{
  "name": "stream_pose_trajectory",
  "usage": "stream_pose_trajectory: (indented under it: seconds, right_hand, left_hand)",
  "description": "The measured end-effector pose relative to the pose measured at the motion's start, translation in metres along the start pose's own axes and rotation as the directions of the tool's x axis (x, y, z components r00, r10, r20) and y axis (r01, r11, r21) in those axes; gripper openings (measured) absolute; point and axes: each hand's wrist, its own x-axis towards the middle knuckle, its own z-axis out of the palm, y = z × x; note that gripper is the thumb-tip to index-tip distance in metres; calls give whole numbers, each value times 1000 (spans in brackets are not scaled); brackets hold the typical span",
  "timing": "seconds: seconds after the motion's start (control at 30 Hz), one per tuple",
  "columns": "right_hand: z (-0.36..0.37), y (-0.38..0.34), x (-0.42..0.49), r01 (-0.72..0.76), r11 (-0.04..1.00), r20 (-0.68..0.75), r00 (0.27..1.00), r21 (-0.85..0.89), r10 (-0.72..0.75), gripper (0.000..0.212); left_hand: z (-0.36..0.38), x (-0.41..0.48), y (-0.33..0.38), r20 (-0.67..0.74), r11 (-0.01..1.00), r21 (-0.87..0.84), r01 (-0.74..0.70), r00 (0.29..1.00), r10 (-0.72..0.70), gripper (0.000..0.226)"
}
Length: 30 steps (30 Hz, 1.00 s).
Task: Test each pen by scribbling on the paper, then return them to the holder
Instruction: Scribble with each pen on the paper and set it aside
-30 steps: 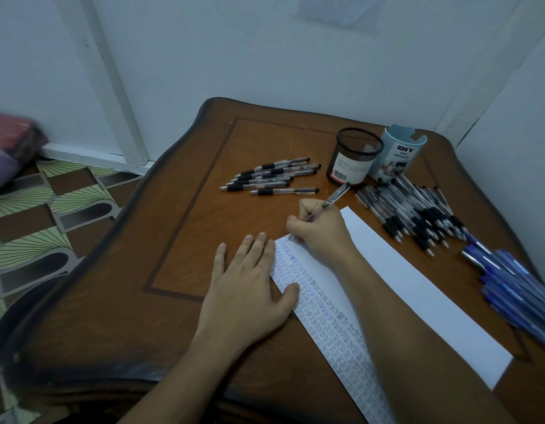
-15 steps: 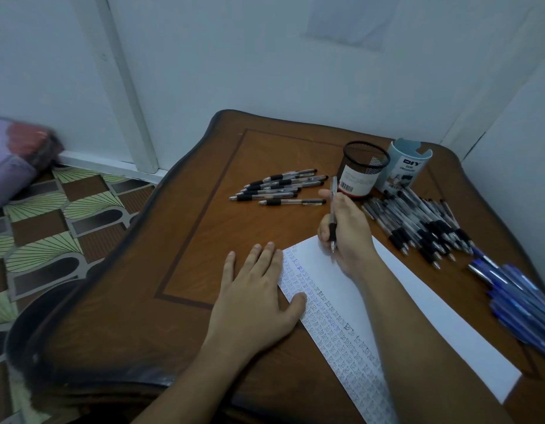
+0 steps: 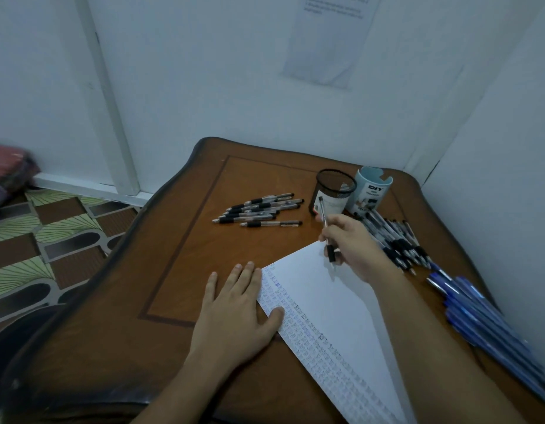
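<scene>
Your view looks down on a dark wooden table set in a corner between pale walls, with 12 o'clock at its far edge. Your left hand lies flat near the table's centre, its grip open and fingers straight, the thumb pressing the left edge of a long white paper. The paper runs from the centre toward 5 o'clock, and rows of small scribbles fill its left margin. Your right hand, at about 2 o'clock from the left, has its grip closed around a clear pen with a black rubber sleeve. The pen stands nearly upright, tip down over the paper's far corner; whether the tip touches the sheet cannot be told. Just beyond that hand, at 1 o'clock, stands a black mesh holder, touching or just beside a pale blue organiser cup. At 12 o'clock a loose row of tested-looking pens lies on the wood, tips pointing left. At 2 o'clock a heap of black-capped pens lies beside your right wrist, and at 3 to 4 o'clock a fan of blue pens rests along the table's right edge. A patterned floor shows at 9 o'clock.
</scene>
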Motion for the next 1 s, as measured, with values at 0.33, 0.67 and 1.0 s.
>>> stream_pose_trajectory:
  seconds: [0.33,0.67,1.0]
  right_hand:
    - [-77,26,30,-143,561,-309,927,-815,-212,39]
    - [39,17,52,221,723,52,967,-655,-249,48]
    - [20,2,46,158,951,18,987,-267,-159,5]
  left_hand:
    - [0,1,0,-10,1000,-29,-1,1000,0,98]
    - [2,2,-2,-32,1000,-19,-7,999,6,87]
    - [4,1,-4,-32,1000,-18,-14,999,13,85]
